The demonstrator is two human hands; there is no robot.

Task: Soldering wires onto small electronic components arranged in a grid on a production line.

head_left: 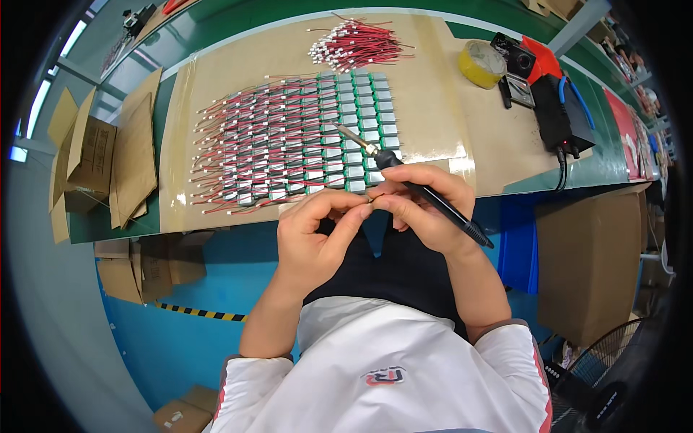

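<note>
My right hand (429,206) holds a black-handled soldering iron (456,216), its metal tip slanting up and left over the rows of parts. The thumb and fingertips of that hand also meet those of my left hand (317,232) just off the table's near edge. My left hand is closed in a pinch on something small and thin, too tiny to make out. Beyond both hands lie rows of small green circuit boards with grey blocks (366,112). Red and black leads with white plugs (245,144) lie across the left and middle rows.
A pile of loose red leads (357,45) sits at the far side. To the right are a yellow tape roll (482,65) and a black soldering station (559,115) with cables. Cardboard boxes (90,148) stand at the left; a fan (606,368) is at lower right.
</note>
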